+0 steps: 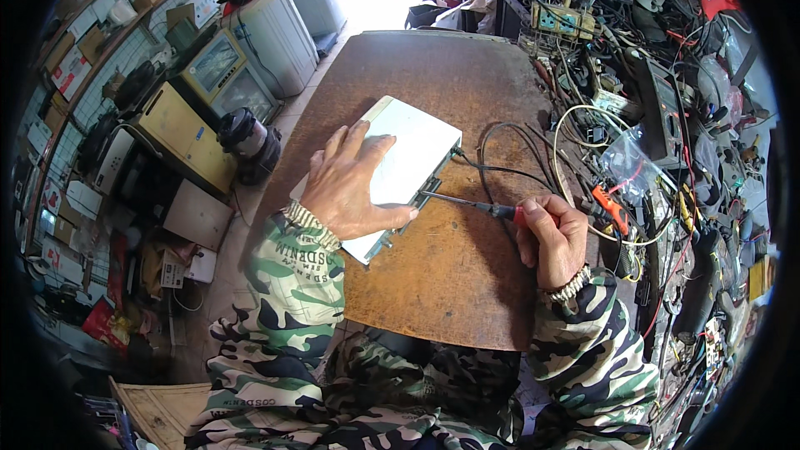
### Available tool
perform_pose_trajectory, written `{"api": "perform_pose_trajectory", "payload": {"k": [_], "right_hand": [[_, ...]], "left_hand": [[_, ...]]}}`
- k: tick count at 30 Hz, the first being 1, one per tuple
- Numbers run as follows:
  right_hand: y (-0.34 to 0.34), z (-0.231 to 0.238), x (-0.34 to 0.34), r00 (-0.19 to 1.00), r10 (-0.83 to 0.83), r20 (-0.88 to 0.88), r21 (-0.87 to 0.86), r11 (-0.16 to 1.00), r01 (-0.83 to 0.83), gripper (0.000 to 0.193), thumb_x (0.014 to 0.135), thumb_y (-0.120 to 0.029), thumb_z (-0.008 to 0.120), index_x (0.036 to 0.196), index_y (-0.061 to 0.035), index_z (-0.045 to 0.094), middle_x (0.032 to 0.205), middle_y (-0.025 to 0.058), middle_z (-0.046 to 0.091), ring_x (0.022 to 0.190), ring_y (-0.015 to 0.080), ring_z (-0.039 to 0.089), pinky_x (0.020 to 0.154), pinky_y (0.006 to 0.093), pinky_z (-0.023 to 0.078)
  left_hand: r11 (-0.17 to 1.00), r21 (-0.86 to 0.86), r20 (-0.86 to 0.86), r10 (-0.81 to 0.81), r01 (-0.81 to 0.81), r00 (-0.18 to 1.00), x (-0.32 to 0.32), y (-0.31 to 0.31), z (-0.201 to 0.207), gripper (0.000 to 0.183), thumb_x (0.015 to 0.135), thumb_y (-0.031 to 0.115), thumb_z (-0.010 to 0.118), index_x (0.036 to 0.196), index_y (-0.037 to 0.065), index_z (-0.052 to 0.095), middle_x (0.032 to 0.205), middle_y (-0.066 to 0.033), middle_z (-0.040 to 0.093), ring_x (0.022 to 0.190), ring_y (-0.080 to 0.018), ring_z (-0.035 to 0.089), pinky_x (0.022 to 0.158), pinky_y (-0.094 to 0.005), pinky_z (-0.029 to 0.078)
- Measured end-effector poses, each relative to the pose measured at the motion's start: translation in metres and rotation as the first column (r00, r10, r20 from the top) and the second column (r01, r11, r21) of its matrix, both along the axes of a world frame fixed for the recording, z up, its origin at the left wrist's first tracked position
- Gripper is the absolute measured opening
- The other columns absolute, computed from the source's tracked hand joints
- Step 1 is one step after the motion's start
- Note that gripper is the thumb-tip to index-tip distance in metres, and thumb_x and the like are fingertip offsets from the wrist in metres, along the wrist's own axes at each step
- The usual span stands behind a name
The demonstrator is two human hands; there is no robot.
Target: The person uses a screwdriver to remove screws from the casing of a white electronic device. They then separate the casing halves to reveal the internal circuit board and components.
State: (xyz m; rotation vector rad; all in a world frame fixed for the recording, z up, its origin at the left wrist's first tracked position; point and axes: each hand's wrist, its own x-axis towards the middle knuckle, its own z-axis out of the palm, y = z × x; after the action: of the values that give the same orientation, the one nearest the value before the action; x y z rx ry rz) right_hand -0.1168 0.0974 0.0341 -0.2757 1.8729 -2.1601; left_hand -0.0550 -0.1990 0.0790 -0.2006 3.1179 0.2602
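Observation:
A flat white electronic device case [412, 131] lies at a slant on the brown table, a row of connectors along its right side. My left hand [343, 183] presses on its top with fingers spread, the thumb reaching to the connector edge. In my right hand [554, 237] is a screwdriver [475, 203], its red and black handle gripped between thumb and fingers. The shaft points left, and its tip meets the connector side of the case. A black cable [492, 168] runs from the case's right corner toward the right of the table.
Tangled cables, tools and parts heap up along the right, including an orange-handled tool [612, 210] and a clear plastic bag [627, 165]. The worn wooden table [442, 300] reaches close to my body. Appliances, such as a yellow cabinet [185, 135], line the floor at left.

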Motion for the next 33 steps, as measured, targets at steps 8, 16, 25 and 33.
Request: {"api": "perform_pose_trajectory", "payload": {"k": [8,16,25,33], "right_hand": [[-0.001,-0.003,-0.003,0.999,0.031,-0.009,0.004,1.0,-0.031,0.029,0.104,-0.024,0.066,0.086,-0.0009,0.065,0.063,0.0035,0.061,0.045,0.0082,0.05,0.041,0.024,0.035],[-0.002,-0.004,-0.001,1.0,0.02,-0.006,0.03,0.999,-0.02,0.029,0.104,-0.026,0.066,0.092,0.0008,0.068,0.065,0.0042,0.062,0.045,0.0089,0.051,0.042,0.0239,0.037],[0.01,0.013,0.013,0.917,0.392,0.071,0.268,0.878,-0.396,0.035,0.104,-0.033,0.067,0.093,0.0002,0.072,0.065,0.0036,0.066,0.048,0.0098,0.055,0.045,0.0284,0.042],[0.012,0.009,0.006,0.891,0.454,0.02,0.304,0.846,-0.438,0.03,0.099,-0.024,0.076,0.109,0.0039,0.074,0.069,-0.0017,0.061,0.066,0.0086,0.056,0.06,0.029,0.046]], "left_hand": [[1.0,-0.006,-0.019,-0.001,0.001,1.0,-0.001,0.001,0.001,0.105,0.073,0.055,0.083,0.158,0.009,0.041,0.165,-0.0319,0.024,0.154,-0.0553,0.018,0.118,-0.0724,0.024],[1.0,-0.001,-0.021,-0.006,0.006,1.0,-0.001,-0.001,-0.005,0.109,0.072,0.061,0.08,0.159,0.01,0.041,0.165,-0.0325,0.025,0.154,-0.0551,0.017,0.117,-0.0748,0.022],[0.999,-0.003,-0.021,0.033,-0.033,0.999,0.01,-0.004,0.009,0.106,0.074,0.063,0.081,0.159,0.012,0.042,0.165,-0.0313,0.024,0.154,-0.0553,0.019,0.119,-0.0732,0.021],[0.999,0.026,-0.053,-0.036,0.037,0.998,0.004,-0.003,-0.003,0.107,0.075,0.062,0.08,0.16,0.01,0.04,0.165,-0.0302,0.024,0.154,-0.0548,0.015,0.118,-0.0757,0.02]]}}
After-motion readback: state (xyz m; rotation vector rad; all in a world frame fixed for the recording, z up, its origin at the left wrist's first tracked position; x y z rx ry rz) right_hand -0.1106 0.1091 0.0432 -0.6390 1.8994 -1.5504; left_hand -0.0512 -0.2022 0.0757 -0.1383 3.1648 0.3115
